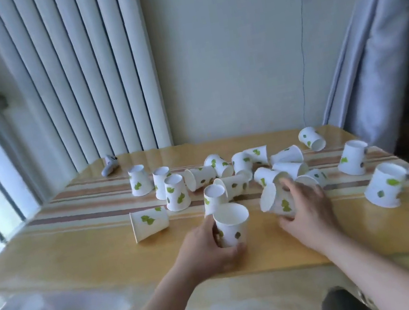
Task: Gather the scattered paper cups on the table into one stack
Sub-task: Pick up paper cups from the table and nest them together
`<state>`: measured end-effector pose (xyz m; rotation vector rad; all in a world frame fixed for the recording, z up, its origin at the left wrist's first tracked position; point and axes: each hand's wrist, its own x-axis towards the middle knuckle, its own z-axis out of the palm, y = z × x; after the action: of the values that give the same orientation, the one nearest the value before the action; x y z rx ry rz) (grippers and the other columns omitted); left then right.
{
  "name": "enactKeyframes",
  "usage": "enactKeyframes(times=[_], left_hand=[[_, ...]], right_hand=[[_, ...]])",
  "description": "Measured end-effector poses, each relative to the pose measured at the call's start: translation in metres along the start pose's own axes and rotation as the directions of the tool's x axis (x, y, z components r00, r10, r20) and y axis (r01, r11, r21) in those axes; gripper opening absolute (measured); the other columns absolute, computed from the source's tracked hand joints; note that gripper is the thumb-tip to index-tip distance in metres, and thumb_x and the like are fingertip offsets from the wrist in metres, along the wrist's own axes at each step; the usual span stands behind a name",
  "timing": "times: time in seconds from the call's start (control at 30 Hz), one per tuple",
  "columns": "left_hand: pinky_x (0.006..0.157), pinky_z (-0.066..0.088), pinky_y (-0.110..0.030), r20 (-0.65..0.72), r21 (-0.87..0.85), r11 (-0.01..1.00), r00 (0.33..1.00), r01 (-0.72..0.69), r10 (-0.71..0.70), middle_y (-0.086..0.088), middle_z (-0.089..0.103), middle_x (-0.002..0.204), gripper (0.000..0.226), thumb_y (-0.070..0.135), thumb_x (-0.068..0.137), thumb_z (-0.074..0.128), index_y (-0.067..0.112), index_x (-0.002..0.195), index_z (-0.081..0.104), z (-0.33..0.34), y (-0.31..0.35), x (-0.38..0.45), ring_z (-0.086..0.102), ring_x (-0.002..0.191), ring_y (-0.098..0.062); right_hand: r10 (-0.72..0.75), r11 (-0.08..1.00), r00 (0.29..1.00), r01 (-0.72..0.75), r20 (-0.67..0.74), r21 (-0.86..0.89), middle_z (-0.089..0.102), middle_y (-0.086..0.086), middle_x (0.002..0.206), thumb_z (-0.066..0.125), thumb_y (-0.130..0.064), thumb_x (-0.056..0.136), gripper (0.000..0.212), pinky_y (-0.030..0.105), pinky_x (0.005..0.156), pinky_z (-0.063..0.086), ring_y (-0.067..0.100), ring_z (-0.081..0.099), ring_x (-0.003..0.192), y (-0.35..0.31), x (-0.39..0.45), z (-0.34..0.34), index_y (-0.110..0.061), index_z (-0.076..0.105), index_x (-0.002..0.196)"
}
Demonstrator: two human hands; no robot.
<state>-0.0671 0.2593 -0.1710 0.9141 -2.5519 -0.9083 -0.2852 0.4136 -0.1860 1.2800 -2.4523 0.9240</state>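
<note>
Cups lie scattered across the striped table (100, 249). Nearest its front edge, the left hand (208, 247) wraps an upright cup (232, 225), mouth up, likely as the stack's base. Just right of that cup, the right hand (305, 208) clasps a tilted cup (278, 200), seemingly to nest it.

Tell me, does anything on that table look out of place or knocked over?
Yes. Most paper cups lie toppled or upside down across the striped table. Only the cup in the left hand stands upright; the right hand grips a tilted cup.
</note>
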Motion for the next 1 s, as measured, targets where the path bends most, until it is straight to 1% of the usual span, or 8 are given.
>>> enactKeyframes(times=[0.1,0.2,0.27,0.53,0.67,0.8,0.9,1.0], left_hand=[[0.076,0.052,-0.011,-0.003,-0.046,0.998,0.999,-0.053,0.053,0.021,0.072,0.096,0.047,0.061,0.075,0.074,0.04,0.116,0.061,0.02,0.026,0.004,0.065,0.089,0.006],[0.09,0.058,-0.025,-0.032,-0.071,0.992,0.994,-0.104,0.102,0.024,0.07,0.105,0.06,0.065,0.072,0.071,0.044,0.127,0.058,0.034,0.047,0.026,0.065,0.101,0.001],[0.087,0.058,-0.026,-0.061,-0.015,0.996,0.994,-0.092,0.091,0.024,0.07,0.105,0.066,0.071,0.07,0.065,0.047,0.131,0.055,0.042,0.055,0.039,0.064,0.103,-0.001],[0.084,0.056,-0.023,-0.181,0.044,0.994,0.978,-0.097,0.104,0.027,0.069,0.105,0.069,0.087,0.068,0.056,0.05,0.127,0.056,0.055,0.051,0.05,0.063,0.104,0.003],[0.091,0.052,-0.018,-0.077,0.045,0.994,0.992,-0.101,0.104,0.029,0.068,0.117,0.072,0.074,0.067,0.067,0.046,0.132,0.057,0.051,0.043,0.051,0.061,0.11,0.006],[0.085,0.051,-0.006,0.013,-0.086,0.992,0.996,-0.091,0.093,0.033,0.073,0.105,0.051,0.047,0.074,0.079,0.056,0.121,0.06,0.03,0.029,0.038,0.07,0.093,0.009],[0.076,0.054,-0.011,-0.114,-0.129,0.989,0.992,-0.076,0.061,0.026,0.075,0.081,0.021,0.028,0.081,0.084,0.044,0.091,0.075,0.01,0.009,0.032,0.071,0.078,0.002],[0.061,0.047,-0.012,-0.407,-0.092,0.984,0.907,-0.156,0.106,0.013,0.067,0.083,0.039,0.013,0.08,0.087,0.045,0.095,0.069,0.001,-0.015,0.045,0.063,0.075,-0.006]], right_hand=[[0.267,0.872,0.959,-0.199,-0.093,0.447,0.067,-0.015,0.118,0.088,-0.018,0.082,0.079,0.034,0.08,0.051,0.019,0.067,0.104,-0.001,0.004,-0.012,-0.038,0.047,0.147],[0.516,0.34,0.855,-0.255,0.048,0.905,0.075,0.0,0.125,0.077,-0.006,0.095,0.059,0.034,0.08,0.056,0.018,0.074,0.104,-0.007,0.021,-0.027,-0.033,0.055,0.143],[0.466,0.145,0.876,-0.217,0.127,0.965,0.078,0.007,0.126,0.071,-0.005,0.099,0.05,0.044,0.091,0.057,0.028,0.076,0.109,-0.006,0.034,-0.034,-0.03,0.059,0.141],[0.096,0.563,0.962,-0.265,0.257,0.783,0.073,-0.029,0.127,0.09,-0.013,0.076,0.098,0.025,0.094,0.058,0.0,0.069,0.12,-0.007,0.032,-0.011,-0.059,0.041,0.147],[0.039,0.609,0.949,-0.271,0.313,0.745,0.065,-0.038,0.135,0.095,-0.034,0.069,0.107,0.011,0.093,0.052,-0.017,0.058,0.124,-0.008,0.032,0.0,-0.071,0.029,0.146],[-0.01,0.597,0.933,-0.284,0.361,0.751,0.062,-0.03,0.138,0.099,-0.031,0.076,0.108,0.006,0.088,0.05,-0.021,0.06,0.116,-0.007,0.035,0.007,-0.056,0.029,0.155],[0.013,0.626,0.941,-0.272,0.339,0.73,0.067,-0.039,0.129,0.098,-0.037,0.077,0.1,0.008,0.091,0.051,-0.017,0.061,0.121,-0.005,0.04,0.012,-0.056,0.036,0.154],[0.071,0.656,0.962,-0.244,0.264,0.714,0.071,-0.027,0.127,0.096,-0.038,0.079,0.095,0.008,0.091,0.05,-0.013,0.062,0.12,-0.008,0.047,0.021,-0.055,0.039,0.153]])
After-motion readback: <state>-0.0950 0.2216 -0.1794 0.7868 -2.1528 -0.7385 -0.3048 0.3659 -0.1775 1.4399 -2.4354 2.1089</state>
